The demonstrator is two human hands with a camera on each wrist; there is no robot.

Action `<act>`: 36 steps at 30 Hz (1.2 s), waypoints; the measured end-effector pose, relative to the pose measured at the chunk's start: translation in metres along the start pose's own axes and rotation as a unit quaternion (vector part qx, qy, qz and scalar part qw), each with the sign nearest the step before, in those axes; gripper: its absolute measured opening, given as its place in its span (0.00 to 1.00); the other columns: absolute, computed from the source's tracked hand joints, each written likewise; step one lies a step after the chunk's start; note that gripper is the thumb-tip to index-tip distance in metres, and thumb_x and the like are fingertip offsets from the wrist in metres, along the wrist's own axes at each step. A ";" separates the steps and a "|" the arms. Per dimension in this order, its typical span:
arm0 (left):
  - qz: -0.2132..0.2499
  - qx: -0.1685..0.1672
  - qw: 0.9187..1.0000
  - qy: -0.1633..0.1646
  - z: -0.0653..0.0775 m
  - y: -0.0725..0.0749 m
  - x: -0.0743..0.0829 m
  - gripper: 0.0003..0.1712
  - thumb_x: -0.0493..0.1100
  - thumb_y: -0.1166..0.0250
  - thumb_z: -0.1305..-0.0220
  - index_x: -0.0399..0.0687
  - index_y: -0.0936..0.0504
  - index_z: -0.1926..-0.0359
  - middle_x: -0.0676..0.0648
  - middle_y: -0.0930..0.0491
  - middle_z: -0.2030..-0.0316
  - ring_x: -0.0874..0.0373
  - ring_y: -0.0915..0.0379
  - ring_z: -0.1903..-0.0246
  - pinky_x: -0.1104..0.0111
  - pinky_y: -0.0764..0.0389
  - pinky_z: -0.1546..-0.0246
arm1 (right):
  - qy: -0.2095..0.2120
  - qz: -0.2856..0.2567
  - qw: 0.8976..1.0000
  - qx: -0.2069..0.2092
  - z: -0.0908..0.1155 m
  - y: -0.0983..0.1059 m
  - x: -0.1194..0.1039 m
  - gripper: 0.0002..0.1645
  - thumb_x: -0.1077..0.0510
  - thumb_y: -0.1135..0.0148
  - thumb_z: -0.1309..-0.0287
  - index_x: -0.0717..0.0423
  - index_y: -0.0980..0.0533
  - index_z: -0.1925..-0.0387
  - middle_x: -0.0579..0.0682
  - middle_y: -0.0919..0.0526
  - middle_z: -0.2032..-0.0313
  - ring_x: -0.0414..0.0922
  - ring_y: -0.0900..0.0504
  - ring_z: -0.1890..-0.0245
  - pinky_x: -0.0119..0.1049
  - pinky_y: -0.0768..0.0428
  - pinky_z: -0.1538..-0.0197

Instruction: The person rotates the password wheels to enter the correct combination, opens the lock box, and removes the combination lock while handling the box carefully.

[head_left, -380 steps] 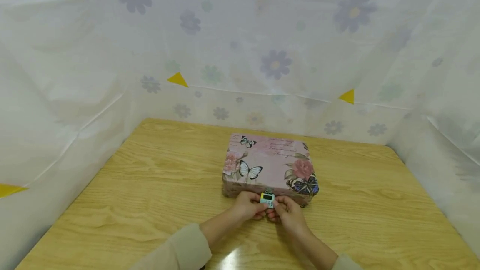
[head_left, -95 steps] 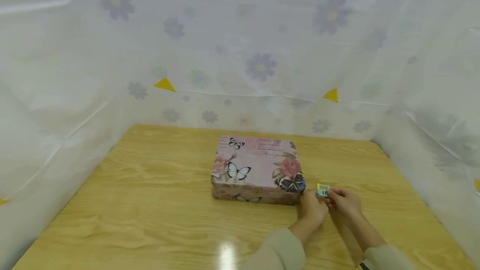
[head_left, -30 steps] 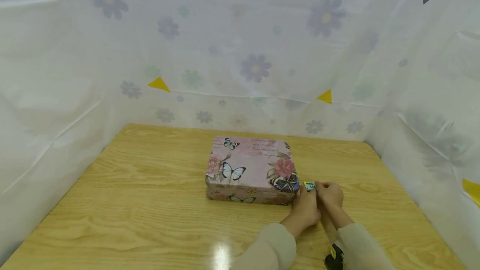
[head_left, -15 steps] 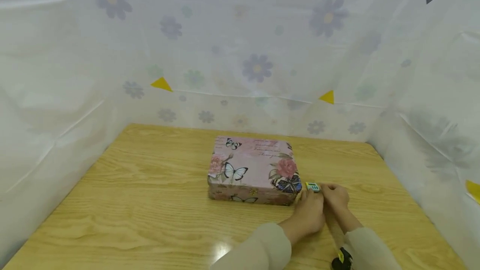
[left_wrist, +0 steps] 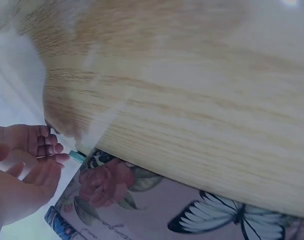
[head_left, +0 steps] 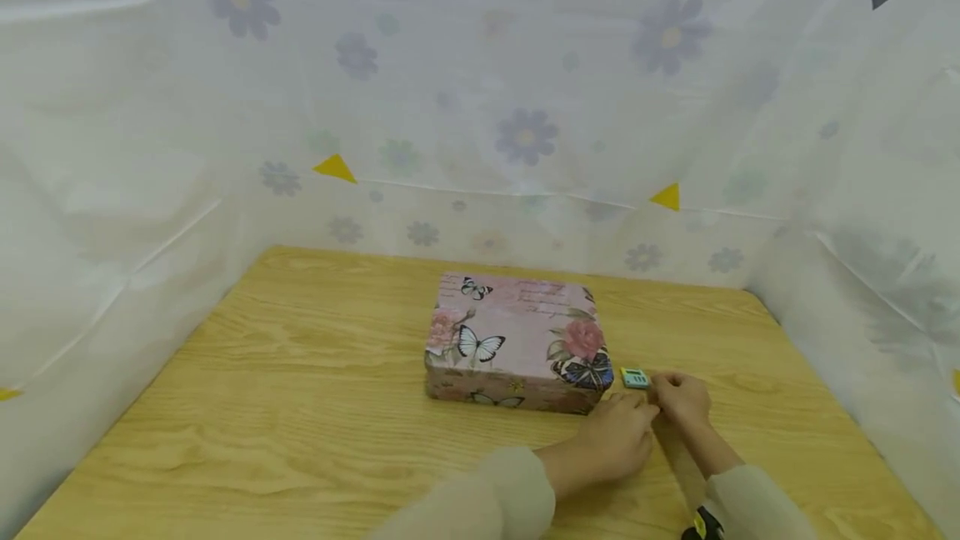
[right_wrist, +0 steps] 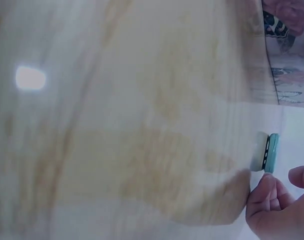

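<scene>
A pink tin box (head_left: 517,332) with butterflies and roses stands closed on the table, its small metal latch (head_left: 516,387) bare at the front. Right of its front corner lies a small teal padlock (head_left: 635,378) with a yellow edge and dark window. My right hand (head_left: 684,402) is at the padlock's right end; in the right wrist view its fingertips (right_wrist: 267,181) meet the padlock (right_wrist: 272,152), the thumb apart from them. My left hand (head_left: 618,436) lies in front of the padlock, apart from it, with relaxed fingers.
The wooden table (head_left: 300,407) has white flowered sheeting (head_left: 450,107) behind it and along both sides. Yellow and dark triangles mark the sheeting. A black wrist strap (head_left: 703,525) shows by my right sleeve.
First both hands held the padlock at the box's front latch, later to the right of the box. Now it lies on the table; my left hand has drawn back toward me.
</scene>
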State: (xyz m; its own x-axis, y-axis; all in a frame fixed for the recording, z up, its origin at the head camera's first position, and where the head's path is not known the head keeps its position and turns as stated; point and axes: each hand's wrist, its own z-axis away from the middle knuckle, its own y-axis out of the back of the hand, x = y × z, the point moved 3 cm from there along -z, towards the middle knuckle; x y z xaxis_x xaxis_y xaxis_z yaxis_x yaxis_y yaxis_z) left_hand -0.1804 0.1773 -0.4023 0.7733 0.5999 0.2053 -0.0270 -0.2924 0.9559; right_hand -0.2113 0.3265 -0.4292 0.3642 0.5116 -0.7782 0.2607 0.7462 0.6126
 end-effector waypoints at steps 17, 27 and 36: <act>0.002 0.038 0.996 -0.084 0.043 0.028 -0.030 0.19 0.46 0.46 0.33 0.50 0.25 0.43 0.51 0.22 0.47 0.61 0.27 0.47 0.74 0.23 0.48 | 0.077 0.035 0.996 -0.038 0.029 0.006 -0.014 0.21 0.57 0.50 0.36 0.74 0.28 0.53 0.61 0.19 0.66 0.41 0.22 0.72 0.29 0.21 0.74; 0.045 0.063 0.995 -0.069 0.072 0.040 -0.051 0.18 0.43 0.45 0.34 0.48 0.24 0.44 0.50 0.22 0.47 0.59 0.27 0.47 0.72 0.24 0.46 | 0.183 0.115 0.976 0.002 0.044 0.015 -0.027 0.19 0.52 0.45 0.37 0.66 0.22 0.58 0.57 0.17 0.66 0.32 0.27 0.71 0.27 0.25 0.70; 0.087 0.148 0.984 -0.045 0.095 0.062 -0.075 0.19 0.48 0.42 0.36 0.44 0.23 0.47 0.48 0.20 0.50 0.57 0.25 0.49 0.68 0.22 0.46 | 0.259 0.077 0.959 0.081 0.064 0.021 -0.036 0.15 0.53 0.38 0.42 0.61 0.20 0.61 0.58 0.16 0.62 0.14 0.34 0.68 0.15 0.27 0.66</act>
State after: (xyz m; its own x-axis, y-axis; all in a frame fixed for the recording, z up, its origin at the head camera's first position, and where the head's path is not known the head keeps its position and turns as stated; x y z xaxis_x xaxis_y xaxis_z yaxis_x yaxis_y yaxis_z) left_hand -0.1796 0.0432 -0.3784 0.8263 0.4575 0.3285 0.0117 -0.5970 0.8021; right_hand -0.1622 0.2965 -0.3790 -0.0723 0.7850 -0.6153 0.3897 0.5901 0.7071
